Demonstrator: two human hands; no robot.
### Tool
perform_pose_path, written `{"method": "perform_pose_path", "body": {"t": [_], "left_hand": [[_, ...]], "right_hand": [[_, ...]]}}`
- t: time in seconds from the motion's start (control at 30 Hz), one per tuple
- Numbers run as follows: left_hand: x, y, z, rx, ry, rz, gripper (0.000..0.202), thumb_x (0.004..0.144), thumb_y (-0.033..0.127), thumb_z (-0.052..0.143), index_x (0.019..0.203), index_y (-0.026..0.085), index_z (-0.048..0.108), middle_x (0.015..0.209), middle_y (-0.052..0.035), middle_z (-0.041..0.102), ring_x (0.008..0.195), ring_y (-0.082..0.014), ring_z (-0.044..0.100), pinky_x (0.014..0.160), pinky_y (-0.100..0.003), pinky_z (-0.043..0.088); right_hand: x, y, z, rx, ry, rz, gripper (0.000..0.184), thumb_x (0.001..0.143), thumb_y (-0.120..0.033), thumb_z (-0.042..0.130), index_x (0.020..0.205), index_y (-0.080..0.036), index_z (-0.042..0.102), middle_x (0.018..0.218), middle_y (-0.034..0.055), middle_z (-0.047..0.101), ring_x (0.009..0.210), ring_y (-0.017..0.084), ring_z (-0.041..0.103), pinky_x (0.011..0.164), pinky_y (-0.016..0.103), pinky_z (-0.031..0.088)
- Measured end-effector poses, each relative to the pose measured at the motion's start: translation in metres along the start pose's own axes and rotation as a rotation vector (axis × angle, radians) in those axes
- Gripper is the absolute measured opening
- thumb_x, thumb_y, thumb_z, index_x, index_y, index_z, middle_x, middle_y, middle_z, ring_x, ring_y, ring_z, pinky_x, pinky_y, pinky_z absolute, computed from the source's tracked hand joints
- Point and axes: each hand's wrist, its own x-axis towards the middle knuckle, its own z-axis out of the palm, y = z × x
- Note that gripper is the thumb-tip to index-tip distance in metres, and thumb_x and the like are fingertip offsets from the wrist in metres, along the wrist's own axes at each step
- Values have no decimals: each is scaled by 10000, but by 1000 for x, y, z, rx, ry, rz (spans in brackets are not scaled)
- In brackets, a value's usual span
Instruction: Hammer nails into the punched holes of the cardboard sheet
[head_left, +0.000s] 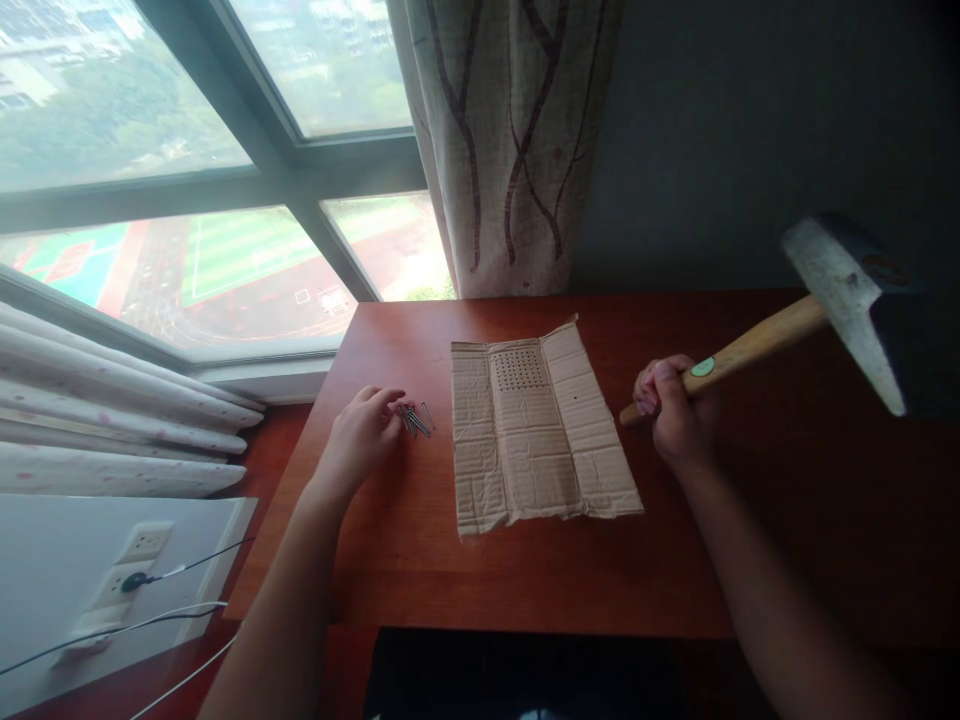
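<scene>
My right hand (679, 410) is wrapped around the wooden handle of a hammer (772, 335), held up to the right above the table. Its metal head points away from me at the far right, and a small green sticker shows on the handle. At the left, my left hand (364, 435) is beside a small pile of nails (415, 421), fingers bent and thumb apart from the index finger; I see nothing held between them. Between my hands lies a creased piece of cardboard (529, 450), with a grid of small holes near its far edge and a single hole on its right panel.
The brown wooden table (405, 570) runs under everything. Behind its far edge hangs a patterned curtain (517, 150), with a window (247, 190) to the left. A wall socket (146, 541) with a plug and cables is at the lower left.
</scene>
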Motion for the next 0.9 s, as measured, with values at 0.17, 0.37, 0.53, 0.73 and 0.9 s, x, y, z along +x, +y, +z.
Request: {"method": "perform_pose_path", "body": {"t": [0.17, 0.37, 0.53, 0.73, 0.9], "left_hand": [[-8, 35, 6, 268, -32, -191, 412, 905, 565, 596, 953, 160, 653, 970, -125, 679, 917, -309, 675, 777, -379, 516], [-2, 59, 19, 350, -19, -159, 375, 924, 472, 605, 1027, 115, 649, 1065, -181, 650, 1035, -337, 646, 907, -399, 507], [0, 54, 21, 282, -21, -84, 200, 934, 289, 561, 1032, 153, 669, 1060, -135, 661, 993, -294, 661, 883, -370, 513], [-8, 34, 23, 108, 8, 72, 254, 939, 219, 513, 1127, 187, 682, 1111, -112, 699, 974, -263, 692, 827, -343, 531], [-9, 18, 18, -39, 2, 175, 282, 933, 210, 522, 1164, 209, 683, 1113, -81, 730, 957, -236, 708, 831, -331, 539]], "right_hand": [[0, -1, 0, 16, -4, 3, 367, 940, -397, 681, 686, -218, 487, 538, -65, 427, 431, 78, 383, 397, 231, 294], [0, 0, -1, 16, -13, 20, 372, 930, -414, 690, 691, -217, 483, 527, -73, 408, 433, 79, 377, 408, 230, 293], [-1, -1, -1, 14, -7, 21, 367, 934, -399, 686, 683, -213, 494, 534, -68, 424, 437, 80, 386, 410, 231, 299], [-1, -4, 0, -3, -1, 46, 350, 922, -415, 694, 692, -218, 521, 538, -64, 424, 442, 88, 390, 400, 234, 303], [-1, -3, 0, -3, 2, 44, 368, 915, -435, 705, 694, -222, 502, 541, -65, 428, 440, 85, 390, 405, 232, 307]]}}
